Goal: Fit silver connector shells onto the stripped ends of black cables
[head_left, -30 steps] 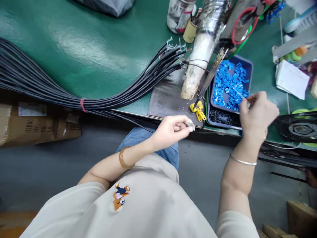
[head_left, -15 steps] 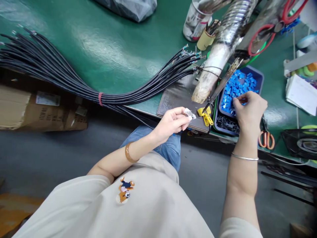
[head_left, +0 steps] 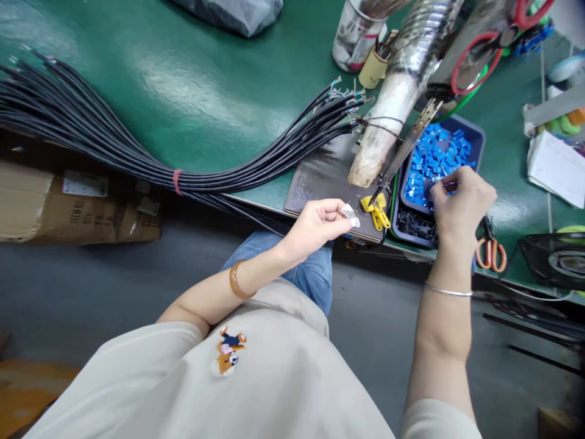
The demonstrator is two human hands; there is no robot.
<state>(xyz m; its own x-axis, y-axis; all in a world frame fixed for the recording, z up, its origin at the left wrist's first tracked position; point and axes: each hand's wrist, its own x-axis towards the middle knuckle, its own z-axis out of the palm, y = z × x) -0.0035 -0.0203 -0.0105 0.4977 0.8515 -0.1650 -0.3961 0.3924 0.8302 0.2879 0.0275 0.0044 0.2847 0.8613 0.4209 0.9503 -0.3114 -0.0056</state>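
Between thumb and fingers, my left hand (head_left: 320,227) pinches a small crumpled white piece (head_left: 351,214) at the front edge of the dark board (head_left: 315,180). My right hand (head_left: 461,198) is closed over the right side of the blue tray (head_left: 479,137); whatever its fingertips hold is hidden. Small blue parts (head_left: 434,155) fill the tray's upper part, and small black parts (head_left: 414,224) lie in the part nearer me. A yellow-handled tool (head_left: 377,213) rests on the board between my hands, under the tip of a long metal tool (head_left: 406,149).
A bundle of black cables (head_left: 237,178), tied with a red band, crosses the green table (head_left: 205,79). A foil-wrapped duct (head_left: 384,122) hangs over the board. Orange-handled scissors (head_left: 491,253) lie right of the tray, and a clear cup (head_left: 354,39) stands behind.
The white piece in my left hand has turned slightly. My right hand stays over the tray, a little lower over the blue parts' right side. The whole view has shifted slightly.
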